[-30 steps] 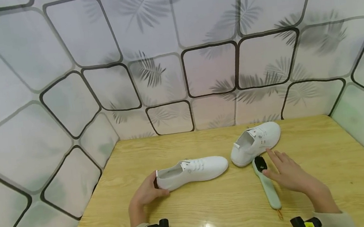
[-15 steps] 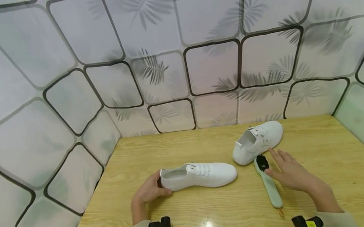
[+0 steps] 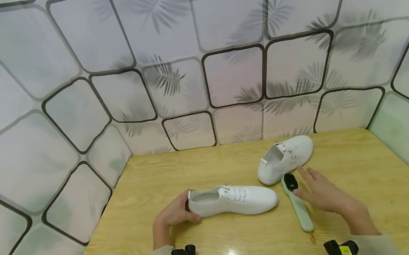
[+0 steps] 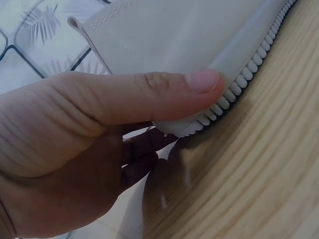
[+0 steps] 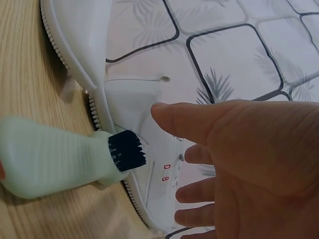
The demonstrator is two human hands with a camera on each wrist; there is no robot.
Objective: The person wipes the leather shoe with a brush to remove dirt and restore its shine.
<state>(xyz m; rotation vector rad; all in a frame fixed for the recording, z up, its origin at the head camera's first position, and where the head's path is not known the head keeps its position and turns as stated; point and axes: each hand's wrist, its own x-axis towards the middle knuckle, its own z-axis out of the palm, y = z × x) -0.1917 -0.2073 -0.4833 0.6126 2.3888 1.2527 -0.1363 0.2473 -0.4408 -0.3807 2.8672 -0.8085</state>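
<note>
My left hand [image 3: 176, 212] grips the heel of a white lace-up shoe [image 3: 249, 199]. In the left wrist view the thumb presses the shoe's side just above its ridged sole [image 4: 244, 77], while the other fingers go round behind the heel. The shoe's toe points right. My right hand [image 3: 323, 192] hovers with fingers extended beside a pale green brush [image 3: 301, 213] with black bristles, holding nothing. Past the fingertips lies the second white shoe [image 3: 286, 158], toe angled to the back right; the brush head is close to its side.
A light wooden table [image 3: 208, 164] carries everything. Patterned cloth walls [image 3: 236, 78] enclose its back and sides. An orange cord loop [image 3: 312, 237] hangs from the brush handle's end.
My left hand has moved the gripped shoe to the right and slightly toward me. The right hand, the brush and the other shoe stay about where they were.
</note>
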